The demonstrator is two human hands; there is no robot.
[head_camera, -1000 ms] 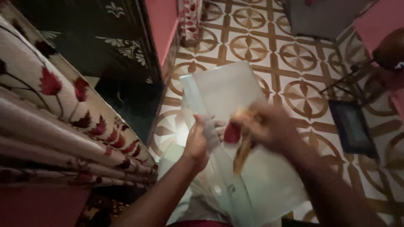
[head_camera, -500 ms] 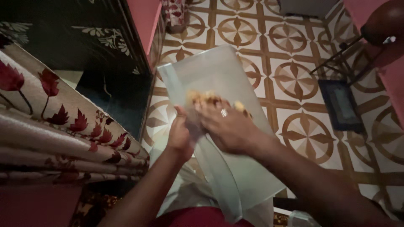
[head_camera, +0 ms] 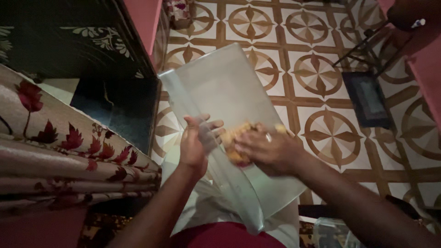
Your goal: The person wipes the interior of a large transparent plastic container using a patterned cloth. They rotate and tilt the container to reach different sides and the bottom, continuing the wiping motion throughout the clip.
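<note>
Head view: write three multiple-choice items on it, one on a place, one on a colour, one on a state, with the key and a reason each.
1. Where does the left hand grip the clear glass panel?
A. at its left edge
B. at its far top corner
C. nowhere

2. What colour is the cloth under the right hand?
A. blue
B. yellow-orange
C. black

3. How is the panel held?
A. flat on the patterned floor
B. leaning on the dark cabinet
C. tilted above the lap, off the floor

Key: 1 A, the fingers wrap the left rim about halfway along it. 2 B, yellowish fabric shows beside the fingers. 3 C, only the hands support it, with floor tiles visible through it.
</note>
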